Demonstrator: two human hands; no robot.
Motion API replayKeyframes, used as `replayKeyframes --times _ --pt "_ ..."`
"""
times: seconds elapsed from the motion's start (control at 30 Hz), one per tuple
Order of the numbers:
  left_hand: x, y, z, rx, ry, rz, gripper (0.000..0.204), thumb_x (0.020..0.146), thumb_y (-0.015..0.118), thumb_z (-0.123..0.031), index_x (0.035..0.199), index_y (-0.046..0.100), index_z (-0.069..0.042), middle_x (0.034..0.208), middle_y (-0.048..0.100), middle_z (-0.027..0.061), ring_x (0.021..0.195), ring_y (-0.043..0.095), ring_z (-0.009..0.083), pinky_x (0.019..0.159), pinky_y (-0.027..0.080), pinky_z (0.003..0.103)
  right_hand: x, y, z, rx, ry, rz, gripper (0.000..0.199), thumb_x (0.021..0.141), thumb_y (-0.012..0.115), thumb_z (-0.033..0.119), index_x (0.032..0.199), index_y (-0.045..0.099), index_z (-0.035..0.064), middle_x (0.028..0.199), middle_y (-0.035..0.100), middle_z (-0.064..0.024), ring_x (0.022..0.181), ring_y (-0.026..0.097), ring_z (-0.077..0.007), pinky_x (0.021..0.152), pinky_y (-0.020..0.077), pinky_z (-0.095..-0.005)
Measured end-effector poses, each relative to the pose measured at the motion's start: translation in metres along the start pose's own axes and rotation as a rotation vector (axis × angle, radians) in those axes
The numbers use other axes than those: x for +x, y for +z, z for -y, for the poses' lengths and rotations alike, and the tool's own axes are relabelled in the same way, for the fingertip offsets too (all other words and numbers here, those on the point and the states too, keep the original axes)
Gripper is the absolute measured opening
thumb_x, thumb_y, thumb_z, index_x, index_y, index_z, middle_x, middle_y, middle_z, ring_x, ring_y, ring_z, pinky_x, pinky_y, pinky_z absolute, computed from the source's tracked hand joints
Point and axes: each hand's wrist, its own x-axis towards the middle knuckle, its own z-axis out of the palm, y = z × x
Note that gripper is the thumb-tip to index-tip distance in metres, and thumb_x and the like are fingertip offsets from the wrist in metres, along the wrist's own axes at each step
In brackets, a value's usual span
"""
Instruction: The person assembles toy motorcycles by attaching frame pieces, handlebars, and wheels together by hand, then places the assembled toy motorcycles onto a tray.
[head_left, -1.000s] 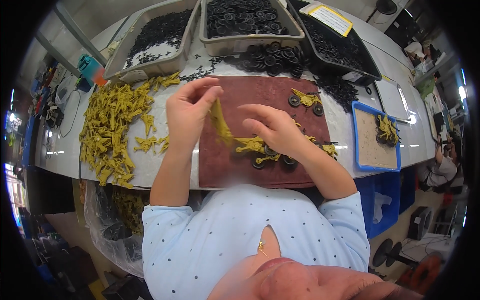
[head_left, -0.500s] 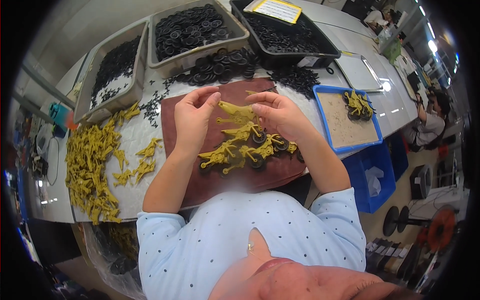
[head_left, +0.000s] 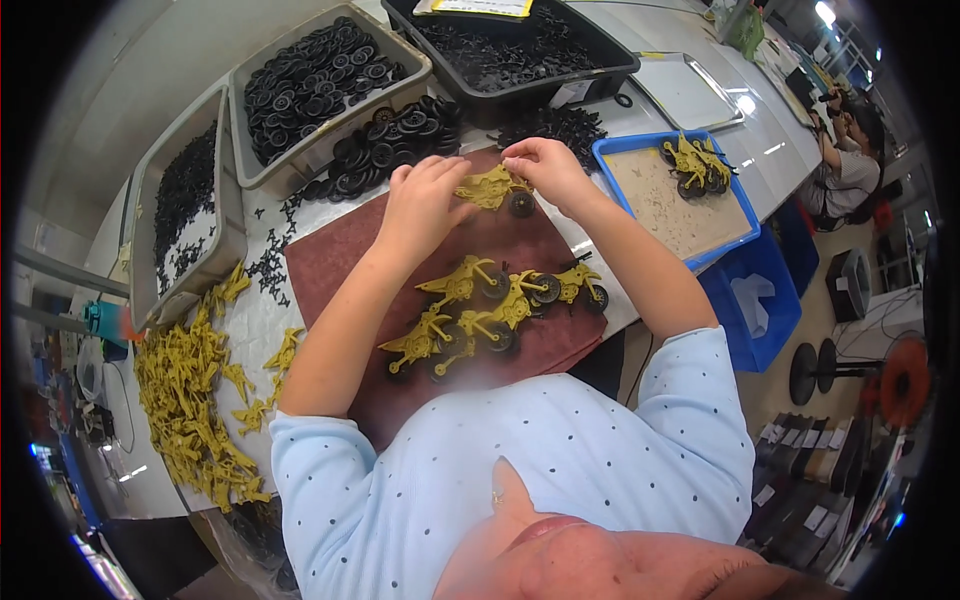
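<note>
- We hold a small mustard-yellow plastic toy motorcycle [head_left: 490,187] between both hands, just above the far edge of the dark red cloth mat [head_left: 330,265] on the desk [head_left: 262,322].
- Our left hand [head_left: 425,205] has its fingers curled and closed on the rear end of the toy motorcycle.
- Our right hand [head_left: 545,170] pinches the front end with fingertips closed, right by a black plastic wheel [head_left: 521,204] at the toy's lower front.
- Nearer to us on the mat lies a cluster of finished yellow motorcycles with black wheels [head_left: 490,310], touching one another.
- Beyond the mat's far edge sits a loose heap of black wheels [head_left: 385,145].
- Behind that stand two grey plastic bins [head_left: 240,150] and a black tray [head_left: 520,50], all holding small black parts.
- To the right a blue-rimmed shallow tray [head_left: 690,215] holds a few more yellow motorcycles at its far corner.
- To the left a large pile of bare yellow plastic frames [head_left: 190,400] spreads across the desk.
- At the far right another person [head_left: 850,140] is seated.
</note>
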Motion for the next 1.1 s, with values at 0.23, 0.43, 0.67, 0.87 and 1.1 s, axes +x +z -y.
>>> replayKeyframes --times 0.23,0.43,0.67,0.87,1.1 --pt "0.007 0.043 0.018 0.035 -0.015 0.246 0.038 0.074 0.074 -0.019 0.109 0.064 -0.006 0.107 0.066 0.0062 0.104 0.060 0.0221 0.087 0.039 0.038 0.014 0.011 -0.032 -0.167 -0.075 -0.079 0.028 0.079 0.069 0.018 0.099 0.067 -0.0017 0.091 0.068 -0.0180 0.086 0.066 -0.0284 0.078 0.0504 -0.0349" --pt "0.005 0.052 0.022 0.055 0.020 0.182 0.030 0.071 0.073 -0.017 0.098 0.065 -0.008 0.098 0.067 0.0048 0.096 0.061 0.0218 0.083 0.040 0.038 0.003 0.014 -0.025 -0.454 -0.234 -0.069 0.040 0.074 0.076 0.027 0.100 0.066 -0.0019 0.094 0.066 -0.0209 0.093 0.061 -0.0358 0.083 0.0480 -0.0409" --pt "0.005 0.051 0.022 0.066 0.005 0.171 0.023 0.069 0.073 -0.016 0.089 0.065 -0.008 0.086 0.067 0.0048 0.088 0.062 0.0219 0.079 0.041 0.036 0.005 0.022 -0.032 -0.562 -0.194 -0.073 0.041 0.074 0.076 0.023 0.106 0.065 0.0010 0.102 0.063 -0.0174 0.095 0.062 -0.0310 0.083 0.0489 -0.0371" --pt "0.002 0.057 0.023 0.040 -0.011 0.169 0.021 0.069 0.073 -0.014 0.087 0.064 -0.007 0.084 0.067 0.0055 0.087 0.062 0.0233 0.078 0.042 0.037 0.003 0.029 -0.039 -0.589 -0.202 -0.122 0.039 0.074 0.076 0.032 0.104 0.066 0.0100 0.100 0.060 -0.0123 0.102 0.056 -0.0317 0.086 0.0426 -0.0422" --pt "0.004 0.065 0.020 0.024 -0.067 0.194 0.024 0.068 0.074 -0.014 0.090 0.068 -0.005 0.087 0.068 0.0083 0.084 0.064 0.0273 0.075 0.047 0.039 -0.004 0.027 -0.031 -0.595 -0.246 -0.156 0.045 0.075 0.075 0.025 0.115 0.058 0.0110 0.107 0.055 -0.0142 0.103 0.054 -0.0337 0.089 0.0436 -0.0407"
